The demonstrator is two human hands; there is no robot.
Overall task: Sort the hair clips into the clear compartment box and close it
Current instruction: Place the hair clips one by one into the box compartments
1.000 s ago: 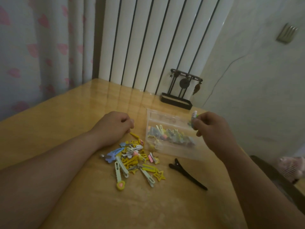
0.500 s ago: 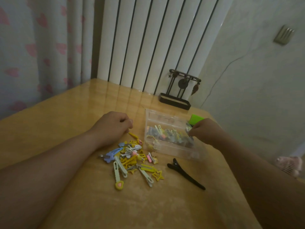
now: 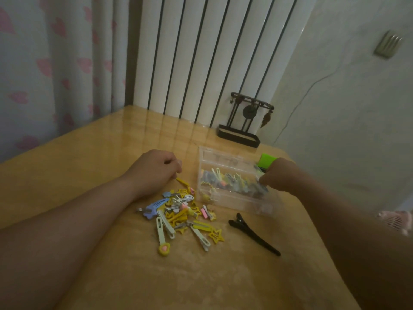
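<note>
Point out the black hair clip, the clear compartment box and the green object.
black hair clip (image 3: 254, 236), head view, middle of its body.
clear compartment box (image 3: 240, 203), head view, near front wall.
green object (image 3: 267, 159), head view, top face.

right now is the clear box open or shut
Open: the right hand reaches inside the clear box among the sorted clips.

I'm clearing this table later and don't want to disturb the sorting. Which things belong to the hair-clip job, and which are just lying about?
Job: clear compartment box, loose clip pile, black clip, left hand beside the pile, right hand over the box.
Lying about: dark metal stand, green object beside the box, pink item at the right edge.
</note>
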